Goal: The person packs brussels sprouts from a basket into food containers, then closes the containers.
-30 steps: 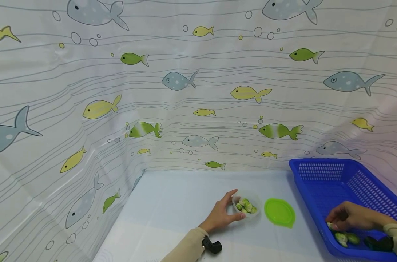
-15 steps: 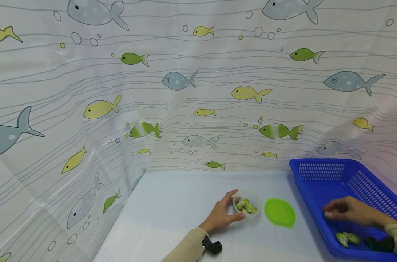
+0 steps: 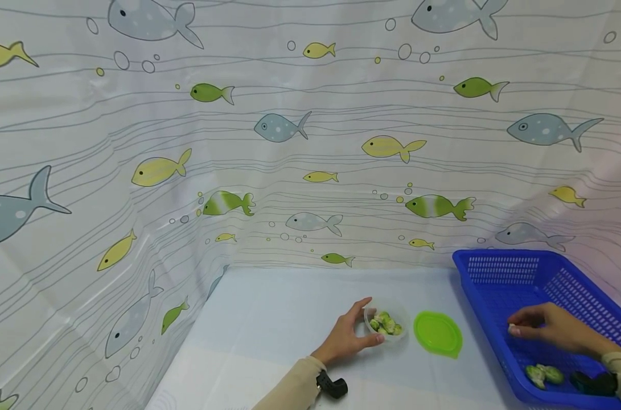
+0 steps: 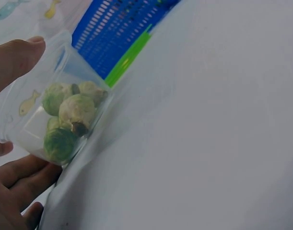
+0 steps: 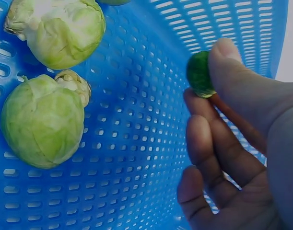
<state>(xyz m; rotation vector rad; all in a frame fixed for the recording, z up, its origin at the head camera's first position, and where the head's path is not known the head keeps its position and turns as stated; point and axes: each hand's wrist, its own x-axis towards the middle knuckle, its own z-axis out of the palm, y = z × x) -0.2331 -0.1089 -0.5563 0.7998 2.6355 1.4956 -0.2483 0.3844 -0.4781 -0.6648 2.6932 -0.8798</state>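
Left hand [image 3: 345, 339] curved round a clear tub [image 3: 398, 312] from nine o'clock, gripping with thumb along the near side and forefinger at the far rim. Right hand [image 3: 548, 326] at three o'clock from the tub, above a blue basket [image 3: 517, 296], pinching a small dark green sprout [image 5: 199, 73] between thumb and forefinger, other fingers loosely bent beneath. Inside the tub, open side up on the white table [image 3: 269, 319], a heap of green sprouts [image 3: 385, 322], well apart from the pinched one. Beige sleeves [image 3: 292, 387] on both arms, with a black device [image 3: 332, 384] at the left wrist. At six o'clock from the right hand, on the basket floor, larger pale green sprouts [image 3: 544, 374], close together; at five o'clock, near the right cuff, something black [image 3: 594, 382], too dark to make out. Just beside the tub toward three o'clock, between tub and basket, a bright green lid [image 3: 438, 334] lying flat, tab toward five o'clock. Beyond, at twelve o'clock, a white sheet [image 3: 269, 188] printed with grey-blue, yellow and green fish.
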